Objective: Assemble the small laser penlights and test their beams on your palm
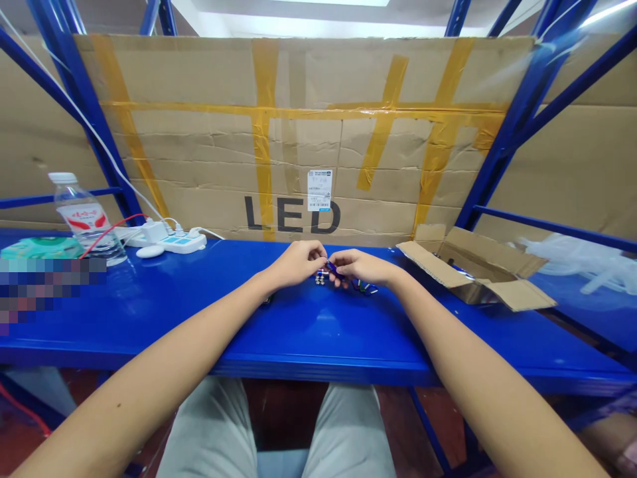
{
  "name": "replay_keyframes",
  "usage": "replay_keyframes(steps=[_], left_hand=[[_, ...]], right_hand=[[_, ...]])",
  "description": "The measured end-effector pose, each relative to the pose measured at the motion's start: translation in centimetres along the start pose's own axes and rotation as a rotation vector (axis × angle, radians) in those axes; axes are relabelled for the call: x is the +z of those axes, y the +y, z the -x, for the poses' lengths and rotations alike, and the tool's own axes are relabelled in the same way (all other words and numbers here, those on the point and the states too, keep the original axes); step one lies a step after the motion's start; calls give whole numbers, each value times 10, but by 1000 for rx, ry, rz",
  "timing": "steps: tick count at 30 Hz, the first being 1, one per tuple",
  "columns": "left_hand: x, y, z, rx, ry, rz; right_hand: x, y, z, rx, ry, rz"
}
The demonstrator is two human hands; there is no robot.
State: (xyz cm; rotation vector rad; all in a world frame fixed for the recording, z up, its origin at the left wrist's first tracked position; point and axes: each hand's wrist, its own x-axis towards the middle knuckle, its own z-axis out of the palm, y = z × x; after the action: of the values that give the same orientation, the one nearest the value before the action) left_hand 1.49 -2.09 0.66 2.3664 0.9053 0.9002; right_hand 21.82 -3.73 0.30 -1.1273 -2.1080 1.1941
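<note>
My left hand (pixel 297 263) and my right hand (pixel 363 265) meet over the middle of the blue table (pixel 308 332), fingers bent in a pinch. Between the fingertips is a small dark-blue piece (pixel 333 268); its kind is too small to make out. Just below the left fingertips shows a small silvery piece with round ends (pixel 320 279). Beneath my right hand, a tangle of thin blue cord with bright metal tips (pixel 367 287) lies on the table. A small dark thing (pixel 267 300) is partly hidden by my left wrist.
An open cardboard box (pixel 478 265) with shiny things inside stands right. At left are a water bottle (pixel 87 219), a green packet (pixel 42 247), a white power strip (pixel 182 240) and a white oval object (pixel 150 252). A taped cardboard sheet (pixel 209 159) stands behind, between blue posts.
</note>
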Motion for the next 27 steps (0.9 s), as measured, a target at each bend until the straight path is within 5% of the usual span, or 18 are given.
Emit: replay_keyframes(steps=[8,16,27], left_hand=[[2,-2,-3,-124,-28,238],[1,-1,-6,-184,8,416],[7,-11,-5,-160,30,349]], right_hand=[[7,2,-8,-168,97,37],[17,16,-22,-245,437,140],[16,7,-17,-298,407,449]])
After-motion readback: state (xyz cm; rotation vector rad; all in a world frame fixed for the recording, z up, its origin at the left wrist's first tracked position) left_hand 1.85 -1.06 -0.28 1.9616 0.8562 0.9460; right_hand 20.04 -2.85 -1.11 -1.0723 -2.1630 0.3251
